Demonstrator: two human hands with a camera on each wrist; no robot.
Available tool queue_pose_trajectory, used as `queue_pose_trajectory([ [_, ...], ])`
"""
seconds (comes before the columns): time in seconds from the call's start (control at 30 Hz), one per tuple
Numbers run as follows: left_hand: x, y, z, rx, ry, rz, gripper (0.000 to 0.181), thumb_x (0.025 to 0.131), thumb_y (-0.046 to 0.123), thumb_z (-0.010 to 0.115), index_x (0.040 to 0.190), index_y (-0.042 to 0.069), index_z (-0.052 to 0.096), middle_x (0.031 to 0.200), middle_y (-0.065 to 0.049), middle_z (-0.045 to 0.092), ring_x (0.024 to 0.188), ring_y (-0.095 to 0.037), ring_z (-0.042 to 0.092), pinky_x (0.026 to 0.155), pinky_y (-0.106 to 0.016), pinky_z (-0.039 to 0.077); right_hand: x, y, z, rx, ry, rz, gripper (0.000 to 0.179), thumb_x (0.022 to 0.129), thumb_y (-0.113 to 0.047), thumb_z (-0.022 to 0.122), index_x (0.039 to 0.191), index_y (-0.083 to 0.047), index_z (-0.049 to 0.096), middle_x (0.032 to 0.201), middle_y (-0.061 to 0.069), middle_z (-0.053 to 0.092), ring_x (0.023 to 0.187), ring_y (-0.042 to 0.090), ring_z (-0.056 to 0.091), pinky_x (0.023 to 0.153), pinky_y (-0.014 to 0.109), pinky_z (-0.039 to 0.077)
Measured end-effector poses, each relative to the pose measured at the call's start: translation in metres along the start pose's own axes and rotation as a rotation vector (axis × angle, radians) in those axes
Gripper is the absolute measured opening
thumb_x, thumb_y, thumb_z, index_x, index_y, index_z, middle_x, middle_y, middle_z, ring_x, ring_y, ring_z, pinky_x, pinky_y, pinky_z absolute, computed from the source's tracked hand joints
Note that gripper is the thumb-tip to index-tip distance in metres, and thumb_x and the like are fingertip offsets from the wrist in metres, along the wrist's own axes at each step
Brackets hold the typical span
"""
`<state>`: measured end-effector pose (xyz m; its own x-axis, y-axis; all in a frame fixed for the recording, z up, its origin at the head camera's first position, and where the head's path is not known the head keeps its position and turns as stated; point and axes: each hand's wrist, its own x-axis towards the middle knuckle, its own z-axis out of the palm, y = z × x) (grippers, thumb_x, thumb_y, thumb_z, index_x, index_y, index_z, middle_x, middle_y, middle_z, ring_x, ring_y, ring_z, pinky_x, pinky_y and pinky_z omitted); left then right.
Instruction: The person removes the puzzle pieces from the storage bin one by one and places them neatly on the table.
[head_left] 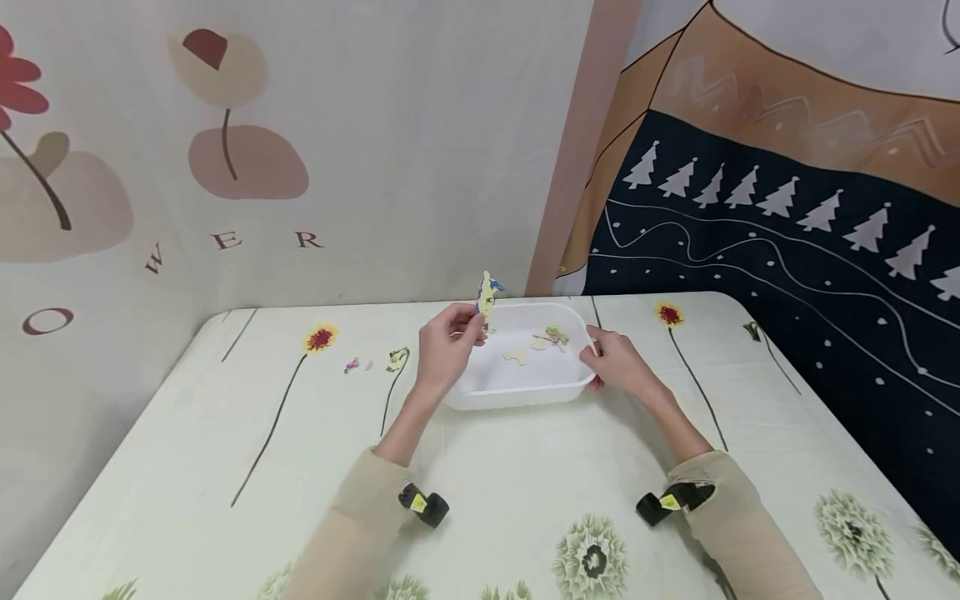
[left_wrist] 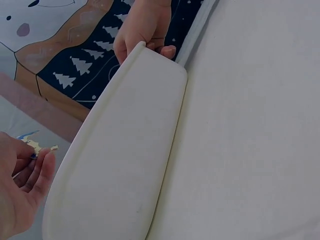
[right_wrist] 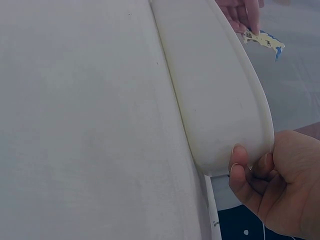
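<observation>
My left hand (head_left: 446,346) pinches a small flat yellow-and-blue cutout piece (head_left: 487,293) and holds it upright above the left side of a white plastic tray (head_left: 517,385). The same piece (right_wrist: 265,40) shows its yellow face and blue edge in the right wrist view. At the tray's right end, my right hand (head_left: 618,362) grips the rim, with fingers (right_wrist: 239,155) curled against the outer wall. Inside the tray lie a pale cutout piece (head_left: 515,357) and a small cluster of green and pinkish pieces (head_left: 553,336).
Left of the tray, a small pink piece (head_left: 352,365) and a pale one lie on the flower-printed tablecloth (head_left: 495,483). A patterned curtain (head_left: 420,167) hangs behind the table, and a dark tree-printed cloth (head_left: 750,250) hangs at the right.
</observation>
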<state>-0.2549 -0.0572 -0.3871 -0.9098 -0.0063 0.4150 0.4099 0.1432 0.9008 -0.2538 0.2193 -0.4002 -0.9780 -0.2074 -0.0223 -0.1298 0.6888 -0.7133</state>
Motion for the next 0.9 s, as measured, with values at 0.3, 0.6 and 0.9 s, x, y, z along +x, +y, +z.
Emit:
queue_pose_trajectory([
  [0.3,-0.006,-0.001,-0.020,0.007,0.022,-0.017,0.014,0.097,0.000,0.065,0.108,-0.009,0.067,0.093,-0.025,0.070,0.078,-0.036,0.069,0.067,-0.026,0.059,0.000,0.001,0.000,-0.004,-0.001,0.006,0.059,0.097,-0.004,0.046,0.150,0.015,0.029,0.067,0.009,0.062,0.048,0.017,0.061,0.049,0.030,0.052],
  [0.6,-0.012,-0.008,-0.046,0.021,0.025,-0.087,0.017,0.098,0.004,0.065,0.110,-0.008,0.067,0.098,-0.025,0.069,0.074,-0.014,0.067,0.069,-0.023,0.058,0.000,0.001,0.000,-0.011,-0.004,-0.003,0.059,0.096,-0.004,0.046,0.149,0.016,0.030,0.066,0.008,0.062,0.047,0.017,0.060,0.048,0.030,0.052],
  [0.9,-0.022,-0.018,-0.075,0.081,0.024,-0.126,0.020,0.100,0.009,0.063,0.112,-0.007,0.066,0.100,-0.023,0.068,0.073,-0.007,0.066,0.071,-0.022,0.058,0.001,0.000,0.000,-0.010,-0.001,-0.006,0.058,0.096,-0.004,0.046,0.149,0.015,0.032,0.066,0.008,0.062,0.047,0.017,0.061,0.048,0.030,0.052],
])
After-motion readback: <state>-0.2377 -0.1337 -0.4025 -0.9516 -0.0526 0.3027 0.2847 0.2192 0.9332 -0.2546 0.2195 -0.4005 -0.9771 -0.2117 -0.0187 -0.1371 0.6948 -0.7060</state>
